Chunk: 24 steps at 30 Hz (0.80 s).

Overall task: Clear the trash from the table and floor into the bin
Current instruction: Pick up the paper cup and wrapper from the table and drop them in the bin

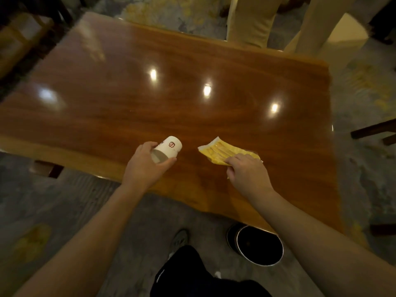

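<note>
A white paper cup (169, 148) with a red logo lies tipped on its side near the front edge of the glossy wooden table (162, 99), its mouth toward me. My left hand (145, 166) is wrapped around its rim end. To the right, a yellow plastic wrapper (222, 152) lies flat on the table, and my right hand (248, 172) pinches its near end. A round black bin (259, 246) with a shiny rim stands on the floor below the table's front edge, between my arms.
A person in light trousers (252, 20) stands past the table's far edge. Dark wooden chairs (375, 129) sit at the right and far left. My shoe (180, 239) and dark trouser leg (192, 275) are beside the bin on the patterned grey floor.
</note>
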Each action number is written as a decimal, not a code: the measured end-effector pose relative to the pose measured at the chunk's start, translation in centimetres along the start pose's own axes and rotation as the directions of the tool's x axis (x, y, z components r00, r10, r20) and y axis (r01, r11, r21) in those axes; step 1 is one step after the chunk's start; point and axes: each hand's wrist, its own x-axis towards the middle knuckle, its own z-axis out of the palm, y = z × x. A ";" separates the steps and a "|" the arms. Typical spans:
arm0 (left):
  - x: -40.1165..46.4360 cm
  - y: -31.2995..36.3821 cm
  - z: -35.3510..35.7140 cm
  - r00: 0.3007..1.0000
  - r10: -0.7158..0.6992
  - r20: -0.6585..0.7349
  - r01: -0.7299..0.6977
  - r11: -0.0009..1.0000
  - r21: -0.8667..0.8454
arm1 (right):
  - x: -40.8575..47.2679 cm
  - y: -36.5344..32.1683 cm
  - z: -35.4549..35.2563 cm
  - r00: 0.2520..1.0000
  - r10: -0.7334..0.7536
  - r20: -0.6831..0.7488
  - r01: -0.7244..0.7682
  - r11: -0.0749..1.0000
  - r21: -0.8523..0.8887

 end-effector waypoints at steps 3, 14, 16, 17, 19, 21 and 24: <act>-5.9 1.8 1.7 0.997 -0.044 -0.063 0.042 0.998 -0.039 | -3.7 2.8 -1.1 0.997 -0.081 -0.020 0.081 0.996 0.020; -24.7 7.1 8.1 0.952 -0.301 -0.056 0.258 0.887 -0.384 | -18.3 11.1 -4.1 0.972 -0.232 -0.041 0.235 0.968 0.089; -27.2 7.1 9.5 0.944 -0.330 -0.015 0.291 0.851 -0.436 | -21.0 11.8 -4.0 0.973 -0.230 -0.022 0.231 0.967 0.106; -28.1 6.9 10.2 0.941 -0.339 0.008 0.306 0.839 -0.451 | -22.4 12.1 -3.8 0.975 -0.223 -0.020 0.224 0.968 0.111; -30.0 6.3 11.6 0.936 -0.348 0.051 0.332 0.826 -0.455 | -25.2 12.5 -3.2 0.980 -0.198 -0.001 0.196 0.974 0.116; -31.6 5.2 13.3 0.931 -0.350 0.105 0.358 0.815 -0.456 | -28.0 12.6 -2.2 0.983 -0.179 0.029 0.175 0.979 0.105; -33.4 3.4 16.3 0.916 -0.361 0.176 0.401 0.793 -0.459 | -32.2 12.7 -0.1 0.982 -0.150 0.111 0.140 0.985 0.097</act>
